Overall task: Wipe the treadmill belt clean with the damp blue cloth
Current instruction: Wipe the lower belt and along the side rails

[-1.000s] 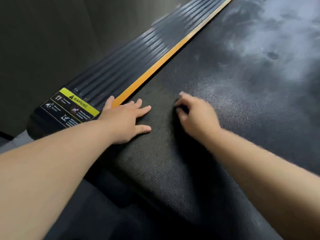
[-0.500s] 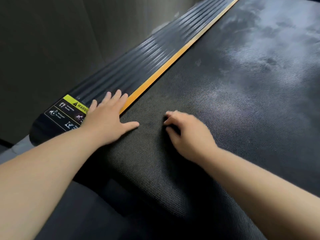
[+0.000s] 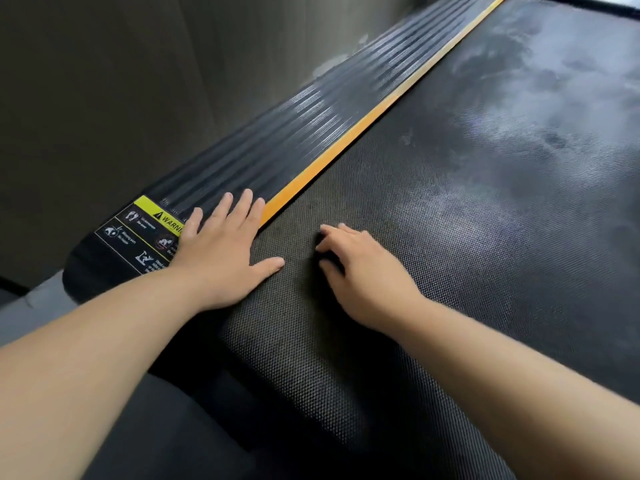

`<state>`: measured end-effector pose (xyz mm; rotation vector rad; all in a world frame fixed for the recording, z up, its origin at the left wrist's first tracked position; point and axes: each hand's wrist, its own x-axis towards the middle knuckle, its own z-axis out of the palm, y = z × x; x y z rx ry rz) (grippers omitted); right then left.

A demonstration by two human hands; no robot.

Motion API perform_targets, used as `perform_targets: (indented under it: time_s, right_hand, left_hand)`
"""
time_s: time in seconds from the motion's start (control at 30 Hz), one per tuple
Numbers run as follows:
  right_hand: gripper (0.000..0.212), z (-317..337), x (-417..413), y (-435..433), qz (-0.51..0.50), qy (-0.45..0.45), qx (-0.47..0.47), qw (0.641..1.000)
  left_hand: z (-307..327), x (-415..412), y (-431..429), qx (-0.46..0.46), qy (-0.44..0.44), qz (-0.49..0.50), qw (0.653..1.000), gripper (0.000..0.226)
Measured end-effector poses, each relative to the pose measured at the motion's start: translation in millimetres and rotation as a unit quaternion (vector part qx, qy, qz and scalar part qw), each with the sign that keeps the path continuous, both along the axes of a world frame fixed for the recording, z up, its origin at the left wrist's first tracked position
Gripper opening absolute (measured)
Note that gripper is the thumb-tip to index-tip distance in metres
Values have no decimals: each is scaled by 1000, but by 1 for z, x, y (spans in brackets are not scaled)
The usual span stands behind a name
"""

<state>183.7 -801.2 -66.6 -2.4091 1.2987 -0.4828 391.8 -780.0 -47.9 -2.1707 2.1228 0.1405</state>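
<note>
Across the right and middle of the head view runs the treadmill belt point(image 3: 450, 254), black and finely textured, its near end curving down toward me. Pale, dusty smears point(image 3: 561, 109) cloud its far right part, while the stretch nearer me looks darker and even. Along the belt's left edge lies a narrow orange strip point(image 3: 363, 123), and beyond that the ribbed black side rail point(image 3: 294, 140), which ends near me in a warning label point(image 3: 138, 230) with a yellow band and small white pictograms. My left grip point(image 3: 221, 258) lies flat and fully open, holding nothing: its fingers point(image 3: 240, 207) are straight and slightly spread over the near end of the rail, covering part of the label and the end of the orange strip, and its thumb point(image 3: 273, 265) points right onto the belt. My right grip point(image 3: 363, 271) sits on the belt just beside the left, a small gap between them. Its fingers are curled so that the tips touch the belt, and the thumb is tucked in below them; the hollow between is in deep shadow, so I cannot tell whether it has hold of anything. Both bare forearms point(image 3: 104, 358) reach in from the bottom corners. Left of the rail stands a dark, plain wall point(image 3: 104, 81).
</note>
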Motion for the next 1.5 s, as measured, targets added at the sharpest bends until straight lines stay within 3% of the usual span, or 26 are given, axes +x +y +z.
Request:
perform_targets:
  time_s: [0.1, 0.2, 0.27, 0.33, 0.43, 0.5, 0.57, 0.67, 0.73, 0.87, 0.97, 1.03, 1.13, 1.2, 1.27, 1.43, 1.5]
  right_hand:
    - [20, 5, -15, -36, 14, 32, -24, 999]
    - [22, 0, -28, -91, -179, 20, -46, 983]
    - [24, -3, -21, -98, -256, -2, -52, 965]
    - [23, -3, -1, -71, -210, 12, -68, 975]
    - [20, 0, 17, -12, -46, -33, -79, 995]
    - [18, 2, 8, -21, 8, -29, -79, 996]
    - [18, -4, -5, -60, -57, -5, -107, 993]
    - [23, -6, -15, -107, -268, -2, -77, 960]
    - [24, -5, -6, -106, -299, 15, -64, 952]
    - [15, -2, 6, -46, -124, -18, -66, 990]
    - [15, 3, -3, -31, -13, -35, -68, 997]
    - [20, 2, -11, -62, -47, -6, -89, 995]
    - [19, 1, -27, -115, -230, -20, -77, 970]
    - [20, 1, -25, -125, -294, -39, -57, 953]
    - [23, 2, -16, -113, -271, -52, -51, 960]
    - [23, 4, -4, -57, -29, -16, -58, 998]
    - [23, 5, -12, -83, -39, 13, -78, 996]
  left_hand:
    - [0, 1, 0, 0, -1, -1, 1000, 91]
    - [-1, 0, 0, 1, -6, -1, 1000, 91]
    - [-2, 0, 0, -5, -10, -1, 1000, 91]
    - [-2, -1, 0, -8, -15, -4, 1000, 91]
    - [-2, 0, 0, -11, -16, -4, 1000, 92]
    - [0, 0, 0, -5, -12, -3, 1000, 92]
    - [2, -1, -1, 7, -5, -3, 1000, 92]
    - [3, 0, -1, 7, -2, -3, 1000, 91]
    - [1, 1, -2, 1, 1, -3, 1000, 90]
    - [2, 2, -7, -40, 69, 16, 997, 69]
    - [10, 3, -16, -97, 102, -12, 990, 48]
    - [10, 5, -23, -94, 121, -29, 988, 46]
    - [-2, 5, -26, -94, 130, -39, 986, 46]
    - [-4, 4, -30, -131, 137, -21, 982, 40]
    - [-2, 1, -35, -160, 139, -6, 977, 32]
    - [1, 0, -44, -163, 164, 20, 973, 26]
    - [1, 0, -44, -149, 157, 8, 976, 33]
